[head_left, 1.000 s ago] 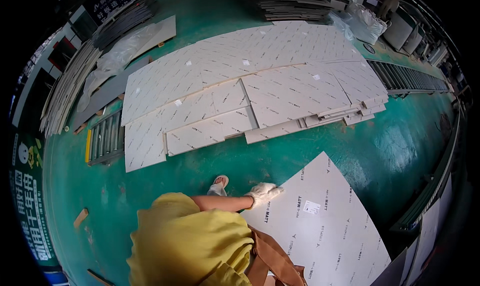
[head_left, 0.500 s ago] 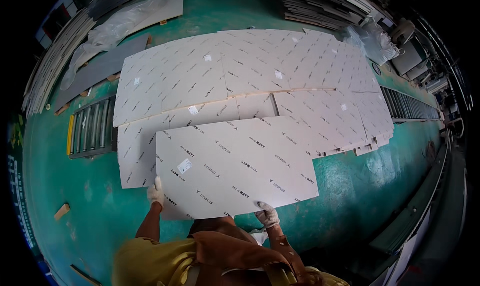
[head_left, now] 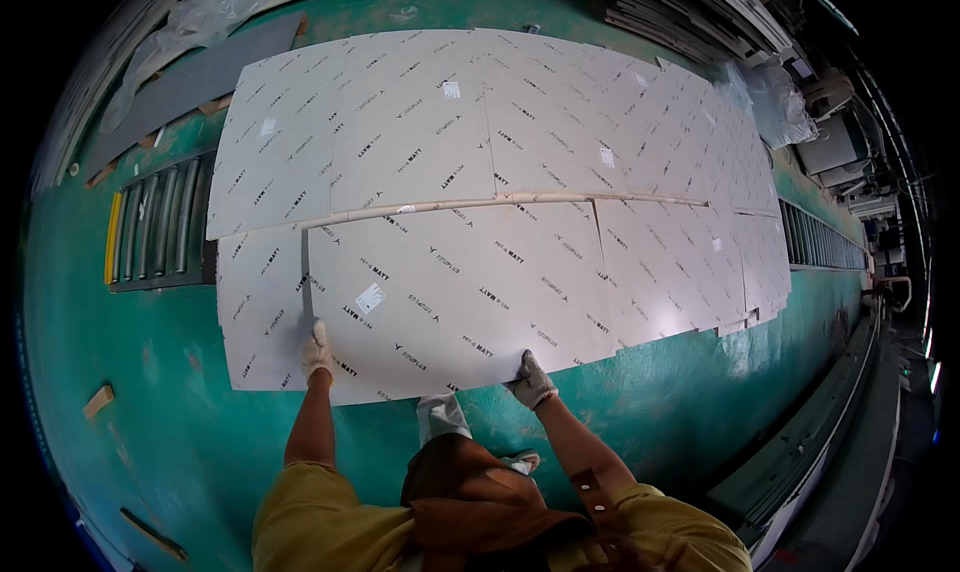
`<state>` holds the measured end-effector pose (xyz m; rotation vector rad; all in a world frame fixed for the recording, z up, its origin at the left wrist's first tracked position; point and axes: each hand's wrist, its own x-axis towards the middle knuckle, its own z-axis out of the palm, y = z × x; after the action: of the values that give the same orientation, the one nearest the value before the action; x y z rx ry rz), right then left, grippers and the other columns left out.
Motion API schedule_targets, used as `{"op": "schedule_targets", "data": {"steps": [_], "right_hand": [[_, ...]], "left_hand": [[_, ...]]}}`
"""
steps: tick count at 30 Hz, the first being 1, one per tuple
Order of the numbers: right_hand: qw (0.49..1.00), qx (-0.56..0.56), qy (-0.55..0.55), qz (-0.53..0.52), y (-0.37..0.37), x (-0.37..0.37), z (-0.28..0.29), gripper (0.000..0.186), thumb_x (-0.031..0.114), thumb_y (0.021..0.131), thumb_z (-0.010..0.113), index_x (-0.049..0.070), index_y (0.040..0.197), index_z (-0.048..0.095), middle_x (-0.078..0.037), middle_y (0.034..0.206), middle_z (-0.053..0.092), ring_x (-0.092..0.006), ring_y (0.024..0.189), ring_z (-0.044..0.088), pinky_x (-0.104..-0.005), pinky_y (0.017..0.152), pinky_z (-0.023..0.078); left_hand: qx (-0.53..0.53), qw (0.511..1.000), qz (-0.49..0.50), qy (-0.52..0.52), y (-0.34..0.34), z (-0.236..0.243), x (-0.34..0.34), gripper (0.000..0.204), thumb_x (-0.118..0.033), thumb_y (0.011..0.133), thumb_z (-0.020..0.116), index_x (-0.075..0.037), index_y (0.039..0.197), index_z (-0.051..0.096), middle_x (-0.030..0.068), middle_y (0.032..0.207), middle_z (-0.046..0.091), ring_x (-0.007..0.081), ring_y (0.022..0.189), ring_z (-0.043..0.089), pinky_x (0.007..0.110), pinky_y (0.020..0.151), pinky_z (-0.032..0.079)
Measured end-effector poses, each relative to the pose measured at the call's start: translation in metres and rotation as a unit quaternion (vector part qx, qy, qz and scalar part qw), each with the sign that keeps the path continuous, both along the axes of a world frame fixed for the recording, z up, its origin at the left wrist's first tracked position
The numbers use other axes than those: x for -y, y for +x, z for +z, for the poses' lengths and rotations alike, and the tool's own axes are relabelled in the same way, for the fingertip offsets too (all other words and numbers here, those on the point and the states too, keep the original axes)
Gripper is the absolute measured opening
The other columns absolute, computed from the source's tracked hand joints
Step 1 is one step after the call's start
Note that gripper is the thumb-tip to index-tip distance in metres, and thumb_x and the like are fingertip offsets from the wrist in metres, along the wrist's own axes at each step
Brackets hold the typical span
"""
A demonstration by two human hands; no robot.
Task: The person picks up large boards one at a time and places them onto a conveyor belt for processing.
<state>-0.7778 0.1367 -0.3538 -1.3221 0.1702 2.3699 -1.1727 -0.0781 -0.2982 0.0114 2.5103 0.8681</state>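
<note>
The white panel [head_left: 450, 302] lies over the near side of the panel stack [head_left: 410, 122], its far edge close along the stack's lengthwise seam; whether its whole underside rests there cannot be confirmed. It appears stiff and flat, with no sag between the hands, and is judged fairly heavy for its breadth. The smooth printed face is likely to slide readily on the stack, and corners and edges are judged the parts most liable to chip. Sound holds are at the rim, spread wide, one on the left edge and one on the near edge, as found. The gloved left hand [head_left: 318, 355] is closed at the left edge by the near corner, on the stack's near side; its underside is hidden. The gloved right hand [head_left: 531, 381] grips the near edge, thumb on top and the other fingers mostly concealed beneath, also on the stack's near side. Against the frame half a second earlier, both holds are much the same, but the panel sits farther onto the stack: its far edge, then short of the seam, now nearly meets it, and the narrow dark gap in the stack's near row is covered.
</note>
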Motion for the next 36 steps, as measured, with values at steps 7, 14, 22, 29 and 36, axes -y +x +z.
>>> {"op": "schedule_targets", "data": {"steps": [7,14,22,29,36], "right_hand": [[0.997,0.026,0.034,0.066,-0.003,-0.017,0.013,0.045,0.040,0.095,0.043,0.007,0.125,0.045,-0.012,0.126,0.051,-0.0300,0.116,0.049,-0.0508,0.097,0.042],[0.996,0.038,0.043,0.066,0.001,-0.015,0.013,0.042,0.038,0.095,0.045,0.006,0.123,0.046,-0.013,0.121,0.054,-0.0287,0.111,0.052,-0.0458,0.093,0.046],[0.997,-0.040,0.019,0.059,-0.001,-0.033,0.013,0.042,0.035,0.097,0.040,0.005,0.126,0.042,-0.014,0.123,0.052,-0.0287,0.110,0.053,-0.0467,0.093,0.046],[0.990,-0.102,0.061,0.075,0.005,-0.023,0.009,0.043,0.035,0.097,0.038,0.003,0.127,0.040,-0.015,0.127,0.049,-0.0300,0.114,0.050,-0.0480,0.097,0.043],[0.964,0.070,0.061,0.249,0.004,-0.022,0.018,0.053,0.045,0.094,0.041,0.001,0.123,0.044,-0.018,0.116,0.055,-0.0323,0.104,0.056,-0.0482,0.087,0.050]], "left_hand": [[-0.009,0.976,-0.112,-0.187,-0.017,0.003,-0.031,0.074,-0.063,0.089,0.023,-0.002,0.105,0.061,0.0247,0.108,0.058,0.0410,0.104,0.053,0.045,0.089,0.043],[-0.020,0.968,-0.131,-0.213,-0.014,0.009,-0.033,0.075,-0.062,0.090,0.021,-0.001,0.104,0.061,0.0253,0.108,0.058,0.0418,0.104,0.053,0.047,0.089,0.042],[-0.038,0.967,-0.129,-0.217,-0.017,0.019,-0.040,0.074,-0.063,0.090,0.021,-0.001,0.105,0.061,0.0251,0.108,0.058,0.0416,0.103,0.053,0.046,0.087,0.043],[-0.019,0.969,-0.156,-0.193,-0.019,0.006,-0.029,0.073,-0.060,0.091,0.021,-0.001,0.103,0.062,0.0262,0.105,0.058,0.0419,0.102,0.054,0.046,0.086,0.043],[-0.119,0.915,-0.277,-0.270,-0.036,0.023,-0.028,0.064,-0.055,0.092,0.025,-0.003,0.097,0.063,0.0211,0.094,0.063,0.0393,0.093,0.059,0.047,0.080,0.047]]}}
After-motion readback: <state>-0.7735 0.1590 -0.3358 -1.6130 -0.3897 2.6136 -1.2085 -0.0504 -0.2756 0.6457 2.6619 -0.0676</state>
